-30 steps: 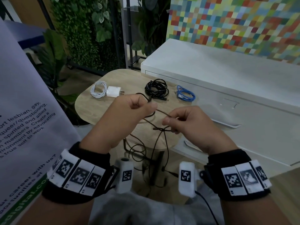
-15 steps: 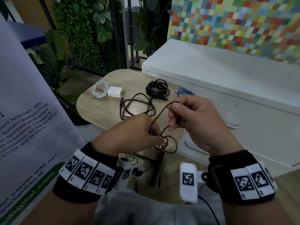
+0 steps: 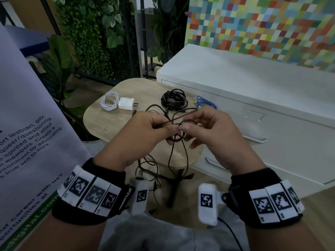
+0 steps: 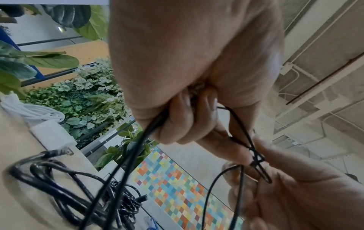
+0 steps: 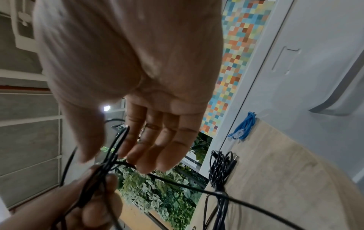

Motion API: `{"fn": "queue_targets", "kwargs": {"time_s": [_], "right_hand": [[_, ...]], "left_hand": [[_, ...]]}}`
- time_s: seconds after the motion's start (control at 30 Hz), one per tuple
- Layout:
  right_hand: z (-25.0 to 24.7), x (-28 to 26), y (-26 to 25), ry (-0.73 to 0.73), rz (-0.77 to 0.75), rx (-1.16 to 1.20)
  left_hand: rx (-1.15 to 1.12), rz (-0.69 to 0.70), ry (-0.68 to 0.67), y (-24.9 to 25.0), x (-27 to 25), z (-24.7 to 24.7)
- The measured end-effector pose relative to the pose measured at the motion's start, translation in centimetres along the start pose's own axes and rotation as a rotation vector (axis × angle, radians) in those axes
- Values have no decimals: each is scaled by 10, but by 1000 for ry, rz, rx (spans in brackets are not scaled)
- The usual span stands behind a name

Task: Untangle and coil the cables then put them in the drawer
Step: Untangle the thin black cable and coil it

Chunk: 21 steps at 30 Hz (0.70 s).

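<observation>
While its knot is worked loose above the table [image 3: 101, 124], the thin black cable [image 3: 172, 154] hangs raised between both hands, slack trailing floorward. Left hand [image 3: 141, 134]: fingers curled, gripping several strands. Right hand [image 3: 212, 131]: thumb and forefinger pinching the knot, remaining fingers nearly straight. Coiled black cable [image 3: 175, 99], blue cable [image 3: 206, 104]: on the table, awaiting the drawer.

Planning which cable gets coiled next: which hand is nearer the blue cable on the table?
Right. The right hand is just in front of the blue cable; the left hand is farther over, toward the white charger. Both pinch the thin black cable.
</observation>
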State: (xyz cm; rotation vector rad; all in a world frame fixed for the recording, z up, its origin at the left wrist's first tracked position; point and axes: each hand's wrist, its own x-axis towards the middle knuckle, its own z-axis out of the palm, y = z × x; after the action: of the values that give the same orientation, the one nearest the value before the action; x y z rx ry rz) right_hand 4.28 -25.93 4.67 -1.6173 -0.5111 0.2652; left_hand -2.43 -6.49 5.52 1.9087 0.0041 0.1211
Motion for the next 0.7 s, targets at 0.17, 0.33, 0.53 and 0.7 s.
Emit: {"fn": "queue_targets", "kwargs": {"time_s": [0.17, 0.33, 0.53, 0.7], "right_hand": [[5, 2, 2, 72, -70, 19], [-6, 2, 0, -35, 15, 631], [-10, -6, 3, -227, -24, 416], [-29, -9, -8, -303, -130, 772]], "left_hand": [[41, -47, 24, 0, 0, 3], [42, -110, 126, -7, 2, 3], [29, -113, 264, -10, 9, 7], [49, -139, 278, -14, 6, 6]]}}
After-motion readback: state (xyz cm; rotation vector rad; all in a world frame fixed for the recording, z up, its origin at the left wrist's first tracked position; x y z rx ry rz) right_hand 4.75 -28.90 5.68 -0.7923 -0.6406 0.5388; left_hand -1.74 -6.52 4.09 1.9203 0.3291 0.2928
